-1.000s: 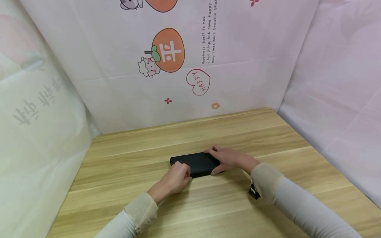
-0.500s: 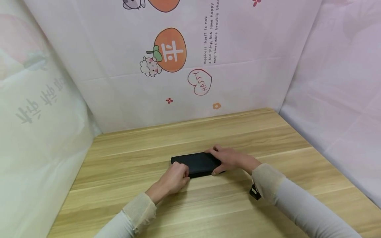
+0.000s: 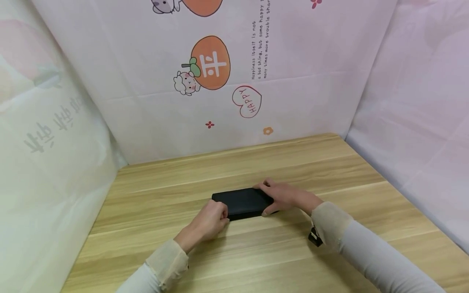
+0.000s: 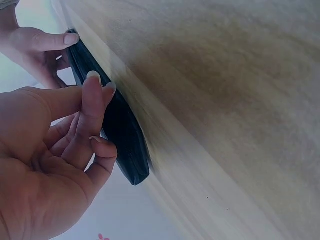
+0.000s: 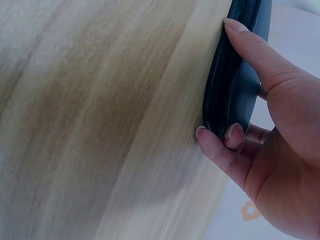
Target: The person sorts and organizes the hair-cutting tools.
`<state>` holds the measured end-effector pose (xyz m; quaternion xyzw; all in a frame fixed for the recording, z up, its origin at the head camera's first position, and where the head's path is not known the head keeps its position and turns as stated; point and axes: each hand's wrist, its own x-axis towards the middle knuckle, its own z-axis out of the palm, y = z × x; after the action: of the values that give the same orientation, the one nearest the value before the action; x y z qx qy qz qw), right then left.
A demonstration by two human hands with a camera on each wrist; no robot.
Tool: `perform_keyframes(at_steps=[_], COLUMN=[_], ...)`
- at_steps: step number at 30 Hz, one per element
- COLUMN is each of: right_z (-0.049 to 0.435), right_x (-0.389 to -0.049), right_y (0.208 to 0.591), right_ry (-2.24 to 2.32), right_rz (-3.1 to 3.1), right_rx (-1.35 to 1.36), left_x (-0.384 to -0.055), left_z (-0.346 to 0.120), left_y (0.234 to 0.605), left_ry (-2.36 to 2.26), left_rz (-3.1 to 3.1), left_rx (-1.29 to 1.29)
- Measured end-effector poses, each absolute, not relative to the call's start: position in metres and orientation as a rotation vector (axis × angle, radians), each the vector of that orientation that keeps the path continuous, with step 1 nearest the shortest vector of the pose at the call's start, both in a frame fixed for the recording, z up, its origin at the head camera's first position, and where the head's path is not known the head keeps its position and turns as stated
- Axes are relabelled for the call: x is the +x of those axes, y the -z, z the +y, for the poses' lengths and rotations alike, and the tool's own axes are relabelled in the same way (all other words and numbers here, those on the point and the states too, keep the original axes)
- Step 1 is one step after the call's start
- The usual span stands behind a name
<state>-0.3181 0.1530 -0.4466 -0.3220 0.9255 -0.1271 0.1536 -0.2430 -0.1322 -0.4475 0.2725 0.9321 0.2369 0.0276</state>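
A flat black zippered case (image 3: 242, 202) lies on the wooden table, its leathery side and zipper edge showing in the right wrist view. My left hand (image 3: 209, 219) is at the case's near left part, thumb and forefinger pinched together at the zipper edge. The fingertips hide the zipper pull; the other left fingers (image 4: 104, 155) are curled beside the case (image 4: 127, 137). My right hand (image 3: 286, 195) grips the right end, thumb on the near edge and fingers round the far side. In the right wrist view its thumb (image 5: 250, 42) presses the zippered side.
The wood-grain table (image 3: 165, 183) stretches around the case. A white printed cloth (image 3: 154, 122) stands behind it, with more cloth on the left and right. A small black device (image 3: 315, 237) hangs beneath the right cuff.
My left hand has slid left along the near edge of the case, uncovering more of it. The right hand keeps its grip on the right end.
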Motion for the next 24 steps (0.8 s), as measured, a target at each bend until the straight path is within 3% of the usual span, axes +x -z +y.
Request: perform_keyframes(at_steps=[24], right_z=[0.153], right_x=[-0.317], right_y=[0.444], right_ry=[0.369], right_rz=[2.638], right_rx=[-0.931], left_x=[-0.241], left_z=[-0.145], left_y=[0.45], left_ry=[-0.769], left_rz=[2.874], left_rx=[0.823])
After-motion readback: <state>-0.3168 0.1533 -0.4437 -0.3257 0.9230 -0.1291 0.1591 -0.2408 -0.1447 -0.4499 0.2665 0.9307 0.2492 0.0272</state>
